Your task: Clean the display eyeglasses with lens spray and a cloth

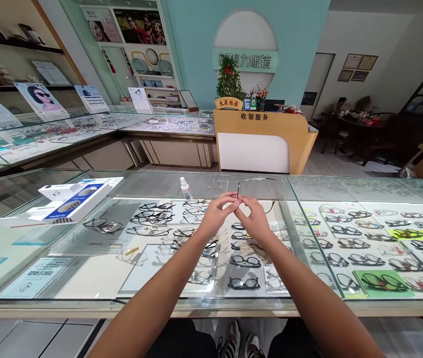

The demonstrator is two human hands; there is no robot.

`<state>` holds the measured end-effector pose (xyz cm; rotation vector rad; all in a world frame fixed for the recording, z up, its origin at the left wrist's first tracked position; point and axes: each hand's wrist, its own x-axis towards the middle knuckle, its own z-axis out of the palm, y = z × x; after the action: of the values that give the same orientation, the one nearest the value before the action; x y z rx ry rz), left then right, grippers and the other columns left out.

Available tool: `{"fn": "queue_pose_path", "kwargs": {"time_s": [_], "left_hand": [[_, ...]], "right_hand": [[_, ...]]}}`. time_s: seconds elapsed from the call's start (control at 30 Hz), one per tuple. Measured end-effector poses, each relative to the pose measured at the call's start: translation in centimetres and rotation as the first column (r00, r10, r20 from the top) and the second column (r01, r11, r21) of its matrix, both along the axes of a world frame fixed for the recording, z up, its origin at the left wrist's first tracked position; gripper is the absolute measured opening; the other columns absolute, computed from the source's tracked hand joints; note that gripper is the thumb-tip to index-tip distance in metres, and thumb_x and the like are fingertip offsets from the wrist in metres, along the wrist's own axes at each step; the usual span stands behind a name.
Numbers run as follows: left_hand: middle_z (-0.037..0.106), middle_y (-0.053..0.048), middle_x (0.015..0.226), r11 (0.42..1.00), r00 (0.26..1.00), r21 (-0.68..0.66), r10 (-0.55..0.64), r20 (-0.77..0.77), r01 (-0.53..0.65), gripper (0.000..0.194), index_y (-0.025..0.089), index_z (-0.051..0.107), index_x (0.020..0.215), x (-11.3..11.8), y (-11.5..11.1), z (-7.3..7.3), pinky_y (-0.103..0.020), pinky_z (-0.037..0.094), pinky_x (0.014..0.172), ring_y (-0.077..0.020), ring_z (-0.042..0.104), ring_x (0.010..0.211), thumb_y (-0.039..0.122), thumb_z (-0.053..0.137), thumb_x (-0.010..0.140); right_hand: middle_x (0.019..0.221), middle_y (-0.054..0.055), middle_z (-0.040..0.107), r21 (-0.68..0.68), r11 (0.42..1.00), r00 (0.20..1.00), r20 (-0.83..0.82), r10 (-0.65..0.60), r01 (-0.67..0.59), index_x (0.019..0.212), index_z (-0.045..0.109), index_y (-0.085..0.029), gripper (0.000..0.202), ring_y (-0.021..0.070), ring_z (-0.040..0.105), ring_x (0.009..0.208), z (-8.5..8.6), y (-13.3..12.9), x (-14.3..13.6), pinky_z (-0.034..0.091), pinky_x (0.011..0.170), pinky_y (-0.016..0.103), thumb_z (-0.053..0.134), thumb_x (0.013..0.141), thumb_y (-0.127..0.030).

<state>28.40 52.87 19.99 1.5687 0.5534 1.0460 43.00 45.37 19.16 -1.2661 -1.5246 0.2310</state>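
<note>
Above the glass-topped counter [99, 271], my left hand [219, 210] and my right hand [252, 214] meet with thumbs and fingertips pinched together. Between them they hold a pair of thin-framed eyeglasses [238, 188]; one dark temple stands up at the fingertips and another slants down past my right hand. My fingers hide part of the frame, and its lenses are hard to make out. Left of my left hand, a small white bottle [185, 190] stands upright. A brownish cloth [259, 251] shows beside my right forearm, partly covered by it.
A blue and white box [79, 203] lies with flaps spread at the counter's left, near dark-framed glasses [103, 226]. A small yellow stick [131, 251] lies farther front. Rows of glasses [245, 261] fill the display. Beyond stands a wooden cashier desk [302, 136].
</note>
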Motion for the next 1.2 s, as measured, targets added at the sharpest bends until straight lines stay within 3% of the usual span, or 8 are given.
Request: {"fn": "queue_pose_path", "kwargs": {"time_s": [0.2,0.33,0.5,0.63,0.8,0.97,1.1,1.2], "left_hand": [[0.068,-0.013,0.133,0.998,0.999,0.053,0.016,-0.052,-0.013,0.031,0.023,0.084,0.094,-0.2,0.0,0.4,-0.048,0.048,0.113,-0.0331,0.059,0.137,0.053,0.076,0.089],[0.068,-0.011,0.13,0.951,0.969,0.227,0.233,-0.082,-0.21,0.026,0.023,0.079,0.093,-1.5,1.2,1.2,-0.042,0.053,0.102,-0.0291,0.063,0.127,0.047,0.069,0.094],[0.06,-0.011,0.14,0.634,0.601,0.372,0.769,-0.216,-0.678,0.031,0.023,0.064,0.127,-5.5,5.6,2.4,-0.041,0.041,0.112,-0.0252,0.056,0.129,0.031,0.062,0.097],[0.055,-0.02,0.149,0.615,0.439,0.306,0.759,-0.481,-0.727,0.062,0.016,0.047,0.14,-8.1,10.2,2.7,-0.054,0.031,0.112,-0.0377,0.047,0.136,0.032,0.076,0.088],[0.071,-0.015,0.117,0.735,0.474,0.234,0.613,-0.632,-0.637,0.042,0.017,0.06,0.105,-8.8,13.8,2.2,-0.051,0.031,0.105,-0.0362,0.057,0.12,0.023,0.087,0.074],[0.067,-0.007,0.09,0.794,0.554,0.206,0.559,-0.616,-0.572,0.023,0.019,0.061,0.09,-8.2,13.6,2.3,-0.044,0.039,0.095,-0.0317,0.061,0.107,0.032,0.078,0.083],[0.066,-0.003,0.102,0.897,0.793,0.153,0.438,-0.422,-0.414,0.032,0.026,0.057,0.113,-6.1,10.3,3.3,-0.036,0.051,0.086,-0.0231,0.067,0.099,0.054,0.058,0.097],[0.062,-0.003,0.103,0.989,0.995,-0.105,0.097,-0.035,-0.101,0.051,0.029,0.047,0.118,-4.0,6.4,3.8,-0.038,0.058,0.082,-0.0237,0.068,0.102,0.07,0.063,0.092]], "right_hand": [[0.116,0.007,0.078,-0.011,0.999,0.991,-0.131,0.028,-0.03,0.113,0.077,-0.028,0.022,0.0276,0.067,0.11,-0.5,0.3,0.5,0.05,0.097,0.043,0.068,0.099,-0.042],[0.115,0.006,0.079,-0.002,1.0,0.987,-0.156,0.024,-0.024,0.105,0.079,-0.028,0.022,0.0272,0.067,0.111,-0.4,0.3,1.0,0.048,0.101,0.044,0.065,0.101,-0.045],[0.106,0.008,0.076,-0.002,0.998,0.996,-0.068,-0.057,0.057,0.102,0.08,-0.027,0.033,0.0283,0.064,0.11,0.1,0.2,1.7,0.046,0.101,0.045,0.054,0.106,-0.047],[0.105,0.009,0.074,-0.029,0.998,0.997,-0.031,-0.064,0.063,0.104,0.079,-0.026,0.04,0.0285,0.063,0.106,0.2,0.3,2.0,0.046,0.098,0.044,0.047,0.108,-0.05],[0.105,0.009,0.074,-0.068,0.996,0.997,-0.056,-0.057,0.053,0.106,0.079,-0.026,0.043,0.029,0.062,0.106,-0.1,0.5,2.2,0.045,0.097,0.044,0.044,0.109,-0.052],[0.108,0.009,0.074,-0.075,0.997,0.995,-0.086,-0.041,0.034,0.107,0.078,-0.026,0.043,0.0288,0.061,0.108,-0.2,0.6,2.4,0.046,0.095,0.043,0.044,0.108,-0.052],[0.11,0.01,0.074,-0.069,0.997,0.992,-0.127,-0.028,0.019,0.107,0.077,-0.026,0.043,0.0282,0.063,0.109,0.2,0.4,2.5,0.046,0.096,0.043,0.043,0.108,-0.051],[0.109,0.009,0.074,-0.061,0.998,0.986,-0.165,-0.02,0.01,0.105,0.078,-0.026,0.043,0.0279,0.064,0.108,0.4,0.3,2.7,0.047,0.097,0.043,0.045,0.107,-0.053]]}}
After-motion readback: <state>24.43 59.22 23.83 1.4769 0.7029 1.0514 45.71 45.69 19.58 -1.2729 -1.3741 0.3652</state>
